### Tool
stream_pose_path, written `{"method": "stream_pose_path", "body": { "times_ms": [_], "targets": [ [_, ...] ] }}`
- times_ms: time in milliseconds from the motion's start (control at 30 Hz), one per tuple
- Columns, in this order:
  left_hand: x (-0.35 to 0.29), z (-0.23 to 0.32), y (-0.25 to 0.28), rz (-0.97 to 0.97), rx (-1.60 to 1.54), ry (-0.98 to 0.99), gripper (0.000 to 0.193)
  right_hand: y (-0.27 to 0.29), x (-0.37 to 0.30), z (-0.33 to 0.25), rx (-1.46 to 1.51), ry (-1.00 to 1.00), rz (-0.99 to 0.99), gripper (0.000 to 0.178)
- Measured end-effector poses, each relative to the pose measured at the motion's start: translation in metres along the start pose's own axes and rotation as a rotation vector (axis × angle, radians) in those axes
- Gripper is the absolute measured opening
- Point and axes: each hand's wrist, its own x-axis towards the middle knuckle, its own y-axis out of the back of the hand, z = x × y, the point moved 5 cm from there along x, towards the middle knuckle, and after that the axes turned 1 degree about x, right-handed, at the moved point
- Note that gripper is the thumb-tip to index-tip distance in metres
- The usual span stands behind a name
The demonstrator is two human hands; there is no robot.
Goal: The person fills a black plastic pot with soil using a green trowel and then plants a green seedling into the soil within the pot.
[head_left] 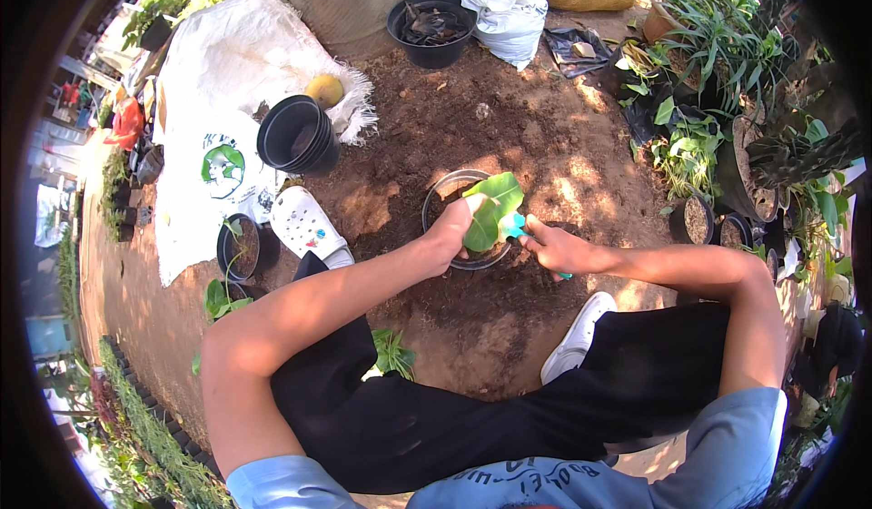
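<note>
Over a dark round pot [431,202] between my feet, both of my hands meet. Closed at the edge of a broad green leaf [495,202], my left hand [447,235] holds it with the fingers partly hidden behind. My right hand [561,250] grips a small teal tool [514,226], its end against the leaf's lower right side. A teal bit also pokes out beneath that hand. The tool's exact kind cannot be made out. Dark loose soil [427,296] surrounds the pot, and the leaf covers much of its inside.
Stacked black pots [295,137] stand on a white sack [232,64], beside a round yellowish fruit [324,90]. A black basin [431,32] holds dark scraps. Potted plants [695,150] crowd the right. A small plant [392,355] grows near my left leg.
</note>
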Motion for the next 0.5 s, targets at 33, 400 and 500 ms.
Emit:
{"method": "stream_pose_path", "body": {
  "times_ms": [33,400,500],
  "targets": [
    [-0.001,0.006,0.004,0.027,0.041,-0.084,0.032,0.001,0.001,-0.003,0.008,-0.008,-0.009,0.027],
    [0.026,0.026,0.043,-0.049,0.056,-0.033,0.063,-0.03,-0.02,0.012,-0.024,-0.103,0.086,0.034],
    [0.029,0.026,0.044,-0.048,0.09,-0.065,0.064,-0.048,-0.01,0.014,0.093,-0.057,0.044,0.041]
  ]
}}
